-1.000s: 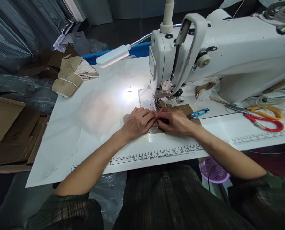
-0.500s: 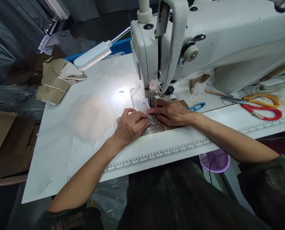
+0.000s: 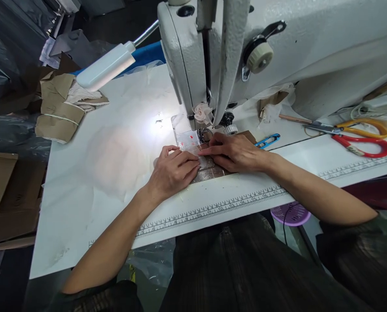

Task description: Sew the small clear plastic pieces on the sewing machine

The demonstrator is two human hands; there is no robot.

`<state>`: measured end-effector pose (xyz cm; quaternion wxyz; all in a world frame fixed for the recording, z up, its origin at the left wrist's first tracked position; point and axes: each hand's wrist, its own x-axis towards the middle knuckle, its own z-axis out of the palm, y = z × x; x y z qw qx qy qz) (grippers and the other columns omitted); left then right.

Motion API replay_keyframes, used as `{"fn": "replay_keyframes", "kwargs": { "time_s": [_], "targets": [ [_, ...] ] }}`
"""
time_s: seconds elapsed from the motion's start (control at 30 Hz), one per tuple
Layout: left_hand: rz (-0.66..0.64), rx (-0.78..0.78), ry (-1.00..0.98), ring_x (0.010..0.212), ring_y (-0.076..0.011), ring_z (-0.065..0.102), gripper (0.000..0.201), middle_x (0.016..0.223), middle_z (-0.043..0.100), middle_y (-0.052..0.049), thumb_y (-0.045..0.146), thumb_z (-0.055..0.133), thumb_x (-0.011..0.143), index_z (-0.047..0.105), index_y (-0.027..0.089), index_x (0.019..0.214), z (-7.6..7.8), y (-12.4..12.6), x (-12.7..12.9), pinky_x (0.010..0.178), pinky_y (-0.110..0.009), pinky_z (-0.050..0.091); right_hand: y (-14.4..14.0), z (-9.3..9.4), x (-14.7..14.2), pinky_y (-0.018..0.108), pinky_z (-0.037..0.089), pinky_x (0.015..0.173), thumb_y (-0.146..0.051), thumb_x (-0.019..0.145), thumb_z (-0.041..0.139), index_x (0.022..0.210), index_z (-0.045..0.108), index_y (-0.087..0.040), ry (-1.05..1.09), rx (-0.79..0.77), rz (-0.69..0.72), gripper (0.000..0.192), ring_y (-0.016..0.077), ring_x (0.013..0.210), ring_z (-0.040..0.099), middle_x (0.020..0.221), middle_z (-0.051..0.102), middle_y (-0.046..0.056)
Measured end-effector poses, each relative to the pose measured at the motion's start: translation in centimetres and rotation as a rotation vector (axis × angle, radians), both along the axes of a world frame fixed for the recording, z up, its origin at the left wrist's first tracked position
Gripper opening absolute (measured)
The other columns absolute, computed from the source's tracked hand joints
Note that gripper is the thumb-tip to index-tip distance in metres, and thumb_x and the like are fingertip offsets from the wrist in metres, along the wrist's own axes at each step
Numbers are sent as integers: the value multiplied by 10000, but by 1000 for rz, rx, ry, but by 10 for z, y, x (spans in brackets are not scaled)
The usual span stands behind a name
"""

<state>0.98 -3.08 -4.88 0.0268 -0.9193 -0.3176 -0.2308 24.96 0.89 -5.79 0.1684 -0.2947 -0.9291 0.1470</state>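
Note:
A brown checked fabric piece (image 3: pixel 213 172) lies flat on the white table (image 3: pixel 115 173) in front of the needle of the white sewing machine (image 3: pixel 278 52). My left hand (image 3: pixel 174 170) presses on the left part of the fabric, fingers curled over a clear strip at its edge. My right hand (image 3: pixel 235 152) lies flat on the fabric's right part, index finger pointing left along the strip toward the presser foot. Both hands touch each other near the needle plate.
Blue thread snips (image 3: pixel 267 140) lie right of my right hand. Red and yellow scissors (image 3: pixel 359 136) rest at the far right. A bundle of brown cloth (image 3: pixel 58 106) sits at the table's back left under the lamp head (image 3: pixel 105 67). A purple basket (image 3: pixel 291 213) stands below the table.
The view has moved closer to the machine. My hands have slid the fabric forward to the presser foot, and my right index finger now stretches out along the strip.

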Motion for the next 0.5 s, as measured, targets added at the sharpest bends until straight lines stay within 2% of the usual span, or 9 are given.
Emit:
{"fn": "replay_keyframes", "kwargs": {
  "time_s": [0.2, 0.37, 0.5],
  "targets": [
    [-33, 135, 28, 766, -158, 671, 75, 966, 749, -14, 163, 622, 891, 679, 212, 885, -1, -1, 1, 917, -441, 460, -2, 1, 2, 309, 421, 681, -236, 930, 500, 1195, 713, -272, 22, -2, 24, 342, 217, 930, 572, 1100, 627, 97],
    [-68, 127, 72, 766, -144, 664, 102, 983, 750, -9, 169, 589, 917, 677, 220, 913, -3, 0, 0, 846, -377, 493, -3, 0, 2, 305, 461, 756, -217, 911, 518, 1205, 710, -273, 93, -49, 5, 356, 205, 955, 585, 1113, 625, 83],
    [-60, 146, 69, 771, -143, 669, 82, 971, 753, -6, 192, 593, 922, 673, 208, 915, -4, 0, 0, 873, -376, 491, -2, -2, 5, 301, 484, 829, -204, 913, 502, 1212, 707, -239, 176, -123, -26, 364, 181, 929, 607, 1089, 629, 84]
  ]
}}
